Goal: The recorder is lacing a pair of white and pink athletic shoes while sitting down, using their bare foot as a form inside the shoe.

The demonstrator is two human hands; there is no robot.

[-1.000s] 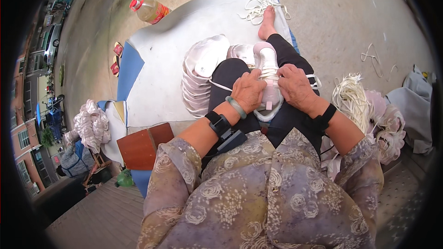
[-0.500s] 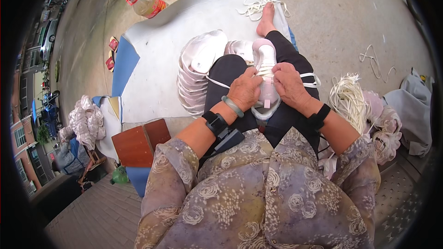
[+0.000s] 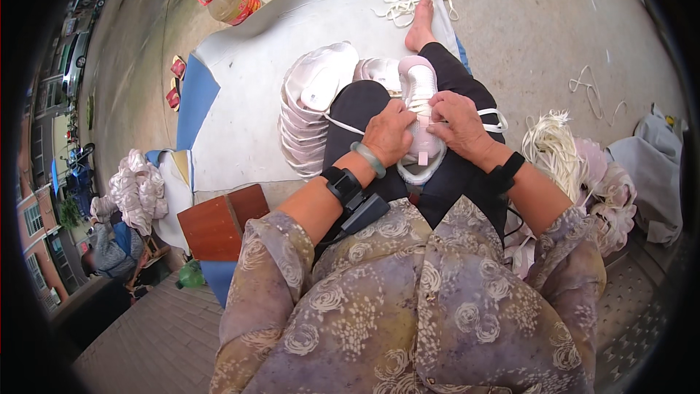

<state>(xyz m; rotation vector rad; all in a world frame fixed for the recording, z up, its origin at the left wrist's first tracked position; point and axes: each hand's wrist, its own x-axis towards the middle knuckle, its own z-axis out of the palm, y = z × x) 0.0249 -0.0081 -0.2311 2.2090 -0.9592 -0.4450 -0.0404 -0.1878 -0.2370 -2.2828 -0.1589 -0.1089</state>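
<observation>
A pink and white sneaker (image 3: 418, 84) lies between my thighs, toe pointing away from me. My left hand (image 3: 389, 133) is closed at the left edge of its lacing, gripping the shoe's side. My right hand (image 3: 461, 125) pinches at the upper eyelets on the right, on the white shoelace; its fingertips partly hide the fine detail. One stretch of shoelace (image 3: 344, 125) crosses my left thigh, and a loop (image 3: 497, 121) lies on the right. The pink tongue tab (image 3: 423, 147) shows between my hands.
Nested pale shoes (image 3: 302, 128) stand left of my knee on a white sheet (image 3: 240, 113). A bundle of laces (image 3: 550, 142) and pale pink shoes (image 3: 611, 208) lie right. A bottle (image 3: 230, 4) stands far left; a brown board (image 3: 211, 226) lies near left.
My right hand's fingers have shifted on the lacing, with the thumb lower beside the tongue. My left hand stays near the same edge of the sneaker. The tongue tab shows more upright.
</observation>
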